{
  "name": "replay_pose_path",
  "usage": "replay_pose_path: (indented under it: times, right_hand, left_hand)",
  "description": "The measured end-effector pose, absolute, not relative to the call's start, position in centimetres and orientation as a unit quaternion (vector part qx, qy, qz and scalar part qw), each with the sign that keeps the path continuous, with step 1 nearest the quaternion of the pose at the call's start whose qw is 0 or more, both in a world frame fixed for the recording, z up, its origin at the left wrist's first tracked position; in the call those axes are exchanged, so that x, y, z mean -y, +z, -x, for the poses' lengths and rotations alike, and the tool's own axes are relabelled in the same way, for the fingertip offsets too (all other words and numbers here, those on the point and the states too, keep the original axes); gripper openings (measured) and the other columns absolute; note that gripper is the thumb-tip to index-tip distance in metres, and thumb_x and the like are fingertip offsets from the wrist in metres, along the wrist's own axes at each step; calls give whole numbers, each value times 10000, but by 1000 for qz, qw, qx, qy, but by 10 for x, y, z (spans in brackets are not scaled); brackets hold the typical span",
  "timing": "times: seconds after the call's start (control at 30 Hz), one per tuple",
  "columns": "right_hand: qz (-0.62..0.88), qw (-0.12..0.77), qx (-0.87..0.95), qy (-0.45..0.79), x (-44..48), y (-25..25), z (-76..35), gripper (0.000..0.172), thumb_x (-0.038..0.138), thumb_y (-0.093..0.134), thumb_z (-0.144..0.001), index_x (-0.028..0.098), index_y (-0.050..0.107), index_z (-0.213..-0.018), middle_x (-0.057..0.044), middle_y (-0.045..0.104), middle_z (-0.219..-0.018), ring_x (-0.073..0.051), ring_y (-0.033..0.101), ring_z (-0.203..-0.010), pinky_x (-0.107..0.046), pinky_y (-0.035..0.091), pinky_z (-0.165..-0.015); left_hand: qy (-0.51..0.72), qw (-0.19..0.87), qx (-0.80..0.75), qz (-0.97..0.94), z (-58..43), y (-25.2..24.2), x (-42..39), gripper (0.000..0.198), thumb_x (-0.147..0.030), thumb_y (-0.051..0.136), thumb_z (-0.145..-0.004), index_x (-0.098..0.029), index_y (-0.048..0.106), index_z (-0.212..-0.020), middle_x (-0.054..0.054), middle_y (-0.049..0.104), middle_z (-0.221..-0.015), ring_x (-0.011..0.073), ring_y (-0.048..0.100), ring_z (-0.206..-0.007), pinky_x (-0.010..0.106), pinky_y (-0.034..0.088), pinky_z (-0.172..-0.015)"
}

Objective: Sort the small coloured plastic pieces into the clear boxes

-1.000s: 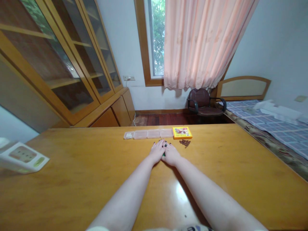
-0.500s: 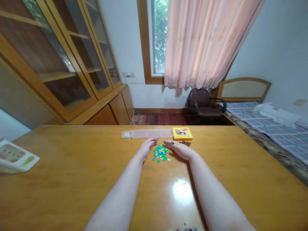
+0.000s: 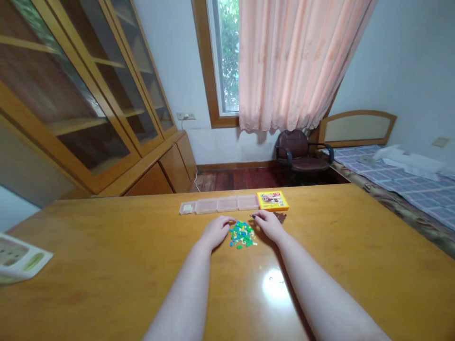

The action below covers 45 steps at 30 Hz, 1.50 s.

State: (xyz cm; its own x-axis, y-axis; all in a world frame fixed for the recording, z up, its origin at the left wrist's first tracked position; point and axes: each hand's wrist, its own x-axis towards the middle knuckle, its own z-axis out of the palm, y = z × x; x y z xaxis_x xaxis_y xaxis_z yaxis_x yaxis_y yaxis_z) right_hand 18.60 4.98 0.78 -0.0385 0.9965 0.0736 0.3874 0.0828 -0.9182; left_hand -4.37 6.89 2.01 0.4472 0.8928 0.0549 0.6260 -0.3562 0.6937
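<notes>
A small heap of green, blue, yellow and white toy bricks (image 3: 242,234) lies on the wooden table between my hands. At the heap's left edge rests my left hand (image 3: 217,230), fingers loosely bent and apart from the thumb, with nothing visible in it. My right hand (image 3: 270,224) is at the upper right of the heap, fingers curved and slightly spread; a dark spot shows at its fingertips, too small to tell what it is. A pile of brown bricks (image 3: 280,217) lies just beyond the right hand, partly hidden by it.
Behind the hands is a row of clear plastic compartments (image 3: 227,204), a white piece in the leftmost one. A yellow box (image 3: 273,201) adjoins its right end. A white plastic object (image 3: 24,260) stands at the table's left edge. An armchair (image 3: 296,149) is beyond the table.
My hands have gone from straight fingers cupped around the far side of the heap to more bent fingers at its sides. The view has shifted slightly.
</notes>
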Motion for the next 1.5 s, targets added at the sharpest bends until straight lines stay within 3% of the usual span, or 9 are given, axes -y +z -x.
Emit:
replay_pose_path:
  times: [0.17,0.3,0.43,0.67,0.8,1.07,1.5]
  right_hand:
    - [605,302,677,292,-44,15,-180,264,251,485,-788,189,653,-981,-30,668,-788,-157,584,-721,-270,435,-698]
    - [561,308,669,378,-45,24,-194,280,169,466,-747,163,656,-953,-47,676,-914,-153,595,-813,-264,442,-766]
    - [515,252,681,455,-47,29,-209,299,138,462,-723,164,675,-930,-34,687,-838,-140,597,-727,-249,456,-703]
    - [599,246,706,286,-45,26,-195,284,155,453,-768,200,672,-942,-32,693,-966,-167,608,-891,-262,434,-796]
    - [625,215,712,237,-44,26,-187,280,215,442,-811,232,650,-997,-24,693,-982,-175,614,-906,-260,430,-768]
    - [630,171,731,199,-39,30,-180,298,302,430,-846,265,619,-1073,-22,694,-1012,-196,625,-943,-285,432,-784]
    - [600,144,766,180,-35,37,-172,399,294,395,-867,275,526,-1244,-36,651,-1139,-206,603,-1019,-292,419,-842]
  left_hand:
    - [182,258,-481,-818,42,21,-66,360,-162,421,-798,-244,660,-1054,8,658,-1103,167,583,-1033,281,430,-938]
    - [159,235,-491,-824,39,23,-64,352,-180,430,-805,-264,666,-1052,-5,662,-1096,167,587,-1024,278,425,-939]
    - [151,243,-495,-821,38,27,-64,358,-179,427,-809,-269,660,-1066,-15,656,-1124,162,577,-1052,268,418,-943]
    - [172,254,-512,-802,37,30,-64,356,-173,410,-821,-242,645,-1078,-4,650,-1142,160,573,-1064,265,418,-939]
    - [165,232,-529,-800,35,31,-63,338,-175,415,-818,-240,649,-1052,2,662,-1112,169,588,-1032,276,434,-911]
    - [110,195,-531,-818,29,36,-59,373,-241,407,-861,-284,596,-1179,-12,613,-1214,172,551,-1114,281,391,-978]
    - [111,182,-535,-817,30,32,-61,398,-236,396,-859,-280,562,-1218,2,602,-1229,195,550,-1123,320,406,-972]
